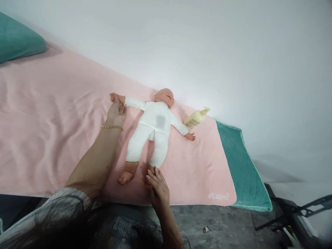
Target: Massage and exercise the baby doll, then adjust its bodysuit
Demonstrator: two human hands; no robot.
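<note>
We are touching doll's (150, 116) far-left hand with left hand (117, 112), fingers half curled; right hand (159, 185) is spreading fingers over near-right foot. How firmly either grip is holding, we cannot tell. Doll is lying mid-scene on pink blanket (189, 173), bottle (196, 119) sitting by right-side arm.

Indoor rm, prob. home-type (bedrm/lounge); can't tell exactly. Evid.: pink blanket (192, 169) spread over teal upholstery (236, 159), teal cushion (19, 38) upper L, plain wht. wall (233, 62) alongside, gry. floor (225, 221) below. Blk. stand (293, 211) lower R, less homey. Baby doll (153, 116) + pump bottle (194, 119) on blanket fit a domestic rm.
</note>
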